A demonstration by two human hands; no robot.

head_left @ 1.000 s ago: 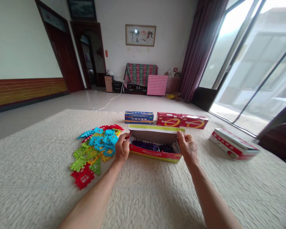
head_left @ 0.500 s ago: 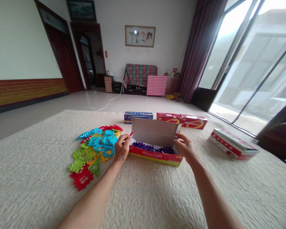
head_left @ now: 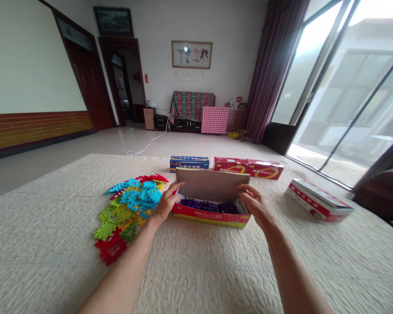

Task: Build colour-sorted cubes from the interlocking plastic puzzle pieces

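Note:
A red and yellow cardboard box (head_left: 212, 216) stands in front of me with its grey-lined lid (head_left: 212, 185) raised at the back. Dark purple pieces (head_left: 209, 206) lie inside it. My left hand (head_left: 166, 204) is at the box's left end, fingers apart and reaching to the lid's side. At the right end, my right hand (head_left: 256, 203) has its fingers spread by the lid's edge and the side flap. To the left of the box is a pile of interlocking plastic pieces (head_left: 140, 196) in blue, green, yellow and red.
Behind the open box are a blue box (head_left: 189, 163) and two red boxes (head_left: 249, 168) end to end. A white and red box (head_left: 319, 200) lies at the right. All rest on a cream quilted cover (head_left: 196, 270).
The fingers of my left hand have spread from a pinch at the lid's left side. The lid's left edge has shifted slightly left, and my right hand has barely moved.

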